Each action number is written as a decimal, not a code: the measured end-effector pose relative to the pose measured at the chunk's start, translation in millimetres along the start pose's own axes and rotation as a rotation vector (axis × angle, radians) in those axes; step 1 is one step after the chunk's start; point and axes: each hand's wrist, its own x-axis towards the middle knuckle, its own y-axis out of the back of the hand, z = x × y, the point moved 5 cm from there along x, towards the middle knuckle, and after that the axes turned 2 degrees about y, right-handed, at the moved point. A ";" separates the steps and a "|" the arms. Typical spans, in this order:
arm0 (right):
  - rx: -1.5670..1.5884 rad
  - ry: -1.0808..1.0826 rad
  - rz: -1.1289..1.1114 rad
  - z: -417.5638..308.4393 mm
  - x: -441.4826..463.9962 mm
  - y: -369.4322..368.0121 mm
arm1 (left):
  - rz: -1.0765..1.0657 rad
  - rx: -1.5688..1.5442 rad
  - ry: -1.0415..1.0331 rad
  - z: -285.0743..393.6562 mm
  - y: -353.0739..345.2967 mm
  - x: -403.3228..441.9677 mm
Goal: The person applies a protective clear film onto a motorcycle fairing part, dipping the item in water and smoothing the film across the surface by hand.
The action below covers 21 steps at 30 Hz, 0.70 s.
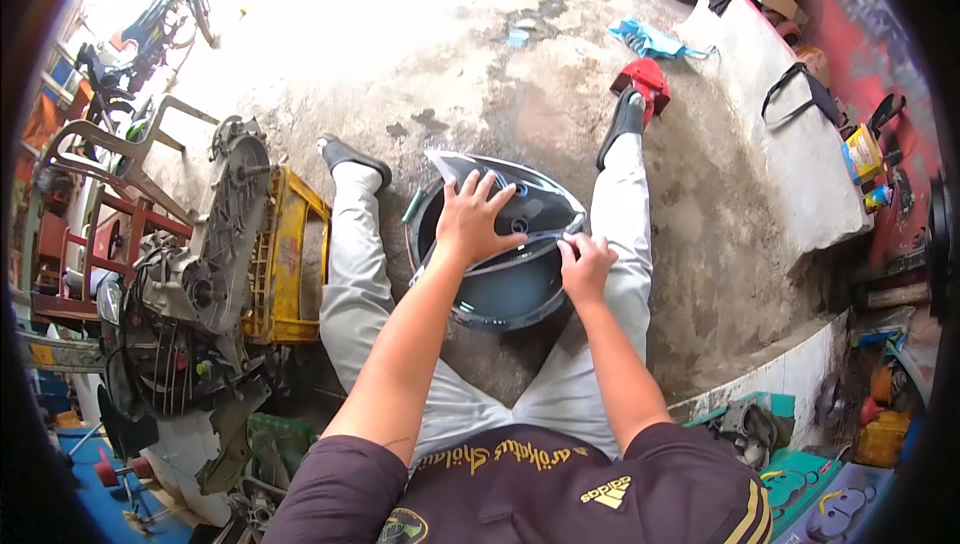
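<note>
Between my legs, a dark, shell-shaped panel with a pale edge [545, 182] rests over a round basin [508, 296] that holds dark liquid. My left hand [474, 216] lies on the panel's upper left part with its fingers spread. At the panel's right corner is my right hand [586, 266], its fingers bent and closed on the edge. The fingertips of the right hand are partly hidden. A small green object [413, 206] stands at the basin's left rim.
To the left are a metal engine casing [232, 234], a yellow crate [297, 254] and a chair [150, 154]. A red object [645, 84] lies by my right foot, with a blue cloth [650, 39] beyond. A concrete block [785, 114] stands at the right.
</note>
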 end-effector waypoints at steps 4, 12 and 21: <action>0.071 0.270 -0.085 -25.4 -13.4 -2.8 | -0.017 -0.015 0.001 0.2 1.4 0.2; 0.086 0.174 0.002 -19.2 -14.0 -1.1 | -0.030 0.002 0.009 1.5 4.3 -1.4; 0.029 0.230 -0.042 -31.2 -11.3 -1.8 | -0.022 -0.009 -0.002 0.1 3.6 -1.3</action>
